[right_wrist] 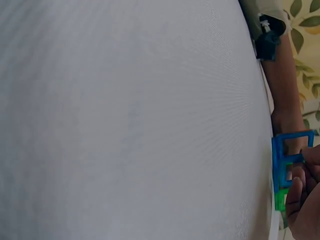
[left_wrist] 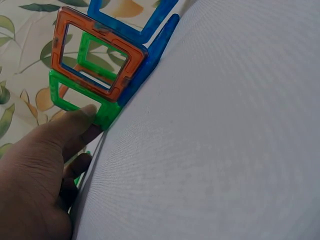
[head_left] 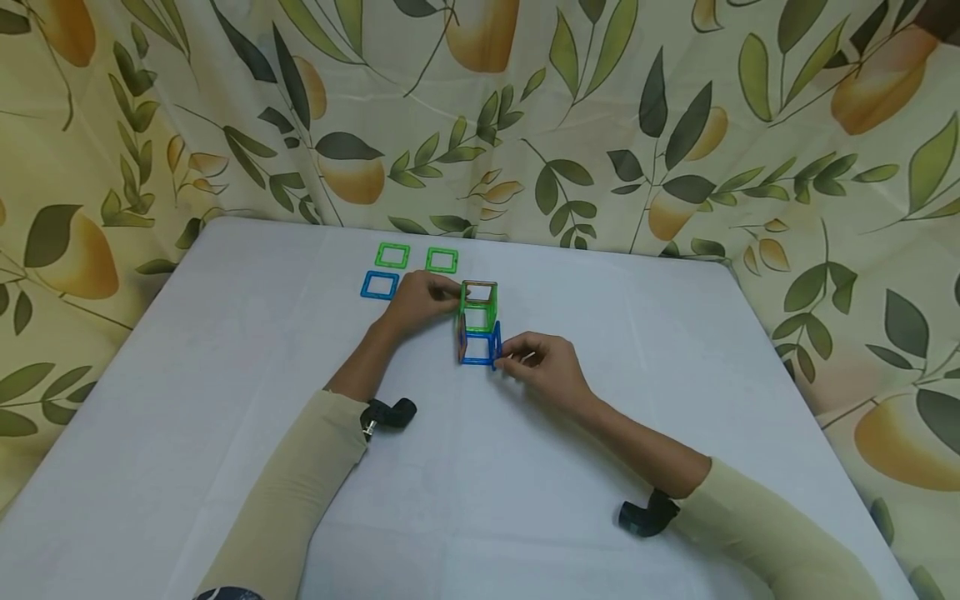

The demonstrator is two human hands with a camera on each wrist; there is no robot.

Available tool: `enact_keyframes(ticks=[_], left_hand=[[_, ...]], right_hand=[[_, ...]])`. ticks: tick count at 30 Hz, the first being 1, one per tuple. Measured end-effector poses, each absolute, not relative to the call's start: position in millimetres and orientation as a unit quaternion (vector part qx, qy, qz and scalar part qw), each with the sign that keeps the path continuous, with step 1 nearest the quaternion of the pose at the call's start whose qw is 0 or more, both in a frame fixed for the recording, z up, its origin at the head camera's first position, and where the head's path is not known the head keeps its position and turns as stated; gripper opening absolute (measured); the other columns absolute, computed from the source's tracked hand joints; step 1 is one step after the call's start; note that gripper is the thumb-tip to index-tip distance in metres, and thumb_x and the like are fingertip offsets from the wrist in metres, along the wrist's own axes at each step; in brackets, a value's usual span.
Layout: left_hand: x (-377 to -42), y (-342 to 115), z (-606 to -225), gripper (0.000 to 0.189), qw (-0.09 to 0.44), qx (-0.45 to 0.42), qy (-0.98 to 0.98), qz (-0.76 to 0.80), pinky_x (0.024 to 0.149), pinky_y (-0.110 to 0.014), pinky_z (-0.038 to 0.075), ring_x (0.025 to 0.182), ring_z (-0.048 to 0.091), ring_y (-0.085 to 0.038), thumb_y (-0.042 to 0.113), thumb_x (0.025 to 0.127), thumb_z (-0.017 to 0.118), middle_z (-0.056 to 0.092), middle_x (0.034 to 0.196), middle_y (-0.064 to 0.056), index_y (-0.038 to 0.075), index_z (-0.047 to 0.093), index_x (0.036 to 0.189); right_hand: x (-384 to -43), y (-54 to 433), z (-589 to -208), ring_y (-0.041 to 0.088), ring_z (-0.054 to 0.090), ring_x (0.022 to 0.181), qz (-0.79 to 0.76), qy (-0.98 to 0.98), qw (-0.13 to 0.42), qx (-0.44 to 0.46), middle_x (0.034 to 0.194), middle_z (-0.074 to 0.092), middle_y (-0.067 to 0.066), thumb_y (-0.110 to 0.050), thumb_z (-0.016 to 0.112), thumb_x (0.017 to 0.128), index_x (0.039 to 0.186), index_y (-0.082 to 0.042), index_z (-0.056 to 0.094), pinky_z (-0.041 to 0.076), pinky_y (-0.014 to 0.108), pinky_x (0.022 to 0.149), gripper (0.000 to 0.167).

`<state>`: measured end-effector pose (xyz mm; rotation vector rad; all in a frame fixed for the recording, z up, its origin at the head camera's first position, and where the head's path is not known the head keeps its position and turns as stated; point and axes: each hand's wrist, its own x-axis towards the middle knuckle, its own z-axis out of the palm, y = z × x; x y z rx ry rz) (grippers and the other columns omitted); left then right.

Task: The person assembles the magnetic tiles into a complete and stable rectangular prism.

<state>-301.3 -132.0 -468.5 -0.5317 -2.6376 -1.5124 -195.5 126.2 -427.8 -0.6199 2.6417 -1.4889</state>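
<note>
One box of frames (head_left: 478, 332) stands on the table (head_left: 247, 350); left hand (head_left: 420, 302) pinches its green frame (left_wrist: 108, 115), right hand (head_left: 547, 367) its upright blue frame (head_left: 497, 343); a wall is apparently being joined; next probably calls for squaring the edges, then gentle release.

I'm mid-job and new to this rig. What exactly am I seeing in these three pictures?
There's no robot here, just a person's two bare hands. The wide picture comes from a head-worn camera looking forward and down; the other two come from cameras on the left and right wrists. On the white-covered table lie two loose green hollow plastic-looking squares and one loose blue one. Near them stands a small structure of green, blue and orange hollow squares. The left hand grips its green far part; the right hand pinches an upright blue square at the near end.
</note>
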Motion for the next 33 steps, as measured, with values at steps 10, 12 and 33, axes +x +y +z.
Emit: enact_keyframes(ticks=[10,12,33], left_hand=[[-302.5,-132.5,-470.3,0.021,0.030,-0.177,-0.853,-0.490,0.086,-0.036,0.052,0.094,0.066,-0.019,0.014,0.093,0.081,0.078,0.106,-0.004,0.008,0.082,0.112],[-302.1,-132.4,-469.7,0.021,0.029,-0.176,-0.853,-0.490,0.086,-0.036,0.052,0.094,0.065,-0.019,0.014,0.093,0.081,0.078,0.106,-0.004,0.008,0.081,0.113],[-298.8,-132.3,-465.1,0.020,0.021,-0.171,-0.855,-0.490,0.087,-0.036,0.051,0.095,0.065,-0.020,0.014,0.093,0.080,0.078,0.107,-0.004,0.008,0.081,0.113]], right_hand=[[-197.2,123.2,-430.8,0.020,0.066,0.078,-0.471,0.860,0.017,-0.197,0.089,0.076,0.002,-0.004,0.082,0.090,0.099,-0.003,0.078,0.055,0.026,0.068,0.010],[-197.1,122.2,-430.6,0.020,0.067,0.078,-0.470,0.860,0.015,-0.197,0.088,0.076,0.002,-0.004,0.082,0.090,0.099,-0.003,0.078,0.055,0.026,0.068,0.010],[-201.7,123.2,-430.5,0.022,0.067,0.084,-0.482,0.857,0.005,-0.181,0.101,0.076,0.009,0.002,0.074,0.092,0.112,0.001,0.075,0.056,0.024,0.071,0.020]])
